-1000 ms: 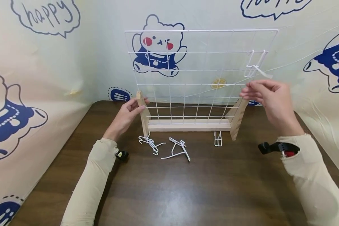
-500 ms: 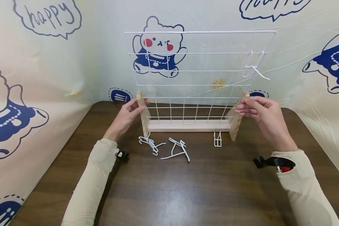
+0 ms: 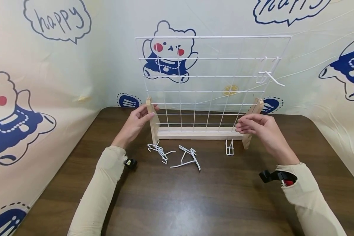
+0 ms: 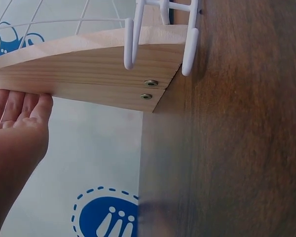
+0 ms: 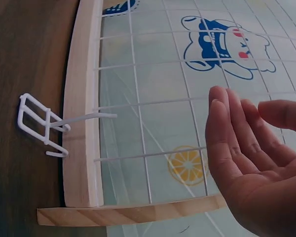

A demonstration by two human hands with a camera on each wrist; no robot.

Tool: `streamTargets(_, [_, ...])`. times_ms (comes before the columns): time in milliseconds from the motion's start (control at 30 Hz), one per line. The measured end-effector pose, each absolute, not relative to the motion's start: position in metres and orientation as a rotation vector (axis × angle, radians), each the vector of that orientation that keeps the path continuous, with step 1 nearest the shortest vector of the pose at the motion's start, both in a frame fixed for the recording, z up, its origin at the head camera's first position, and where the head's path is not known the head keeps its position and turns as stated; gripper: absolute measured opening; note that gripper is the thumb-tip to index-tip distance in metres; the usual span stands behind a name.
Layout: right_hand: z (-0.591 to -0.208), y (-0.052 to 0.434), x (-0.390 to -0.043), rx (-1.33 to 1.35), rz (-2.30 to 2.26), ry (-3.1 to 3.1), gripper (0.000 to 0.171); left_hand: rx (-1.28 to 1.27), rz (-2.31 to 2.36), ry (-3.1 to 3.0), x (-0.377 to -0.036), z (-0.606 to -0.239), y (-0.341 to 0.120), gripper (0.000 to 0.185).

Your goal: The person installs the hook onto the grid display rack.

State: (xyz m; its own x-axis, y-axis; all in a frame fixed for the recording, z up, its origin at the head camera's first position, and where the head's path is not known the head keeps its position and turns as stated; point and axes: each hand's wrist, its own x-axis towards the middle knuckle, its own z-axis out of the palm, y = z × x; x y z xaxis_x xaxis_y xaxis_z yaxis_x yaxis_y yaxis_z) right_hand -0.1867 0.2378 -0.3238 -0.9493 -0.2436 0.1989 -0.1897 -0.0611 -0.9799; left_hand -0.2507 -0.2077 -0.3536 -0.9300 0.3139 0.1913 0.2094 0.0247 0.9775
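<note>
My left hand [image 3: 134,124] grips the left wooden upright [image 3: 154,124] of a white wire grid rack [image 3: 212,37], thumb in front. In the left wrist view the fingers lie against the wooden upright [image 4: 98,66]. My right hand [image 3: 262,129] hovers before the rack's right upright [image 3: 246,141], loosely bent and holding nothing. The right wrist view shows the hand [image 5: 266,158] with nothing in its fingers. High on the grid's right side hangs a white wire hook [image 3: 274,79]. A similar hook [image 5: 34,121] lies on the table by the wooden base bar [image 5: 81,148].
Two tangled clusters of white wire hooks [image 3: 191,151] lie before the rack's left half. The brown table [image 3: 200,200] extends toward me. A patterned cloth backdrop [image 3: 106,59] surrounds the table at the back and sides.
My right hand has moved down and left, from just below the hung hook to in front of the lower right upright. The left hand keeps its hold on the left upright.
</note>
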Motion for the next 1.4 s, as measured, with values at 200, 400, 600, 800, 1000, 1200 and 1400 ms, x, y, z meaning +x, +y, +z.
streamTargets(200, [-0.327, 0.240, -0.186, -0.544, -2.103, 2.164, 0.030, 0.550, 2.049, 2.211, -0.251, -0.353, -0.206, 0.050])
streamTargets(400, [-0.328, 0.238, -0.187, -0.507, -1.877, 2.372, 0.032, 0.536, 2.080, 2.205, -0.249, -0.353, -0.206, 0.048])
streamTargets(600, [-0.330, 0.237, -0.189, -0.446, -1.698, 2.481, 0.036, 0.521, 2.107, 2.195, -0.248, -0.353, -0.208, 0.047])
streamTargets(800, [-0.335, 0.240, -0.191, -0.396, -1.573, 2.509, 0.033, 0.537, 2.107, 2.187, -0.248, -0.354, -0.207, 0.048])
streamTargets(1000, [-0.345, 0.240, -0.196, -0.446, -1.415, 2.546, 0.036, 0.557, 2.114, 2.177, -0.249, -0.355, -0.207, 0.047])
streamTargets(1200, [-0.360, 0.237, -0.199, -0.648, -1.122, 2.718, 0.024, 0.548, 2.122, 2.175, -0.249, -0.355, -0.206, 0.046])
streamTargets(1400, [-0.371, 0.235, -0.201, -0.735, -0.970, 2.728, 0.014, 0.534, 2.140, 2.158, -0.248, -0.354, -0.204, 0.045])
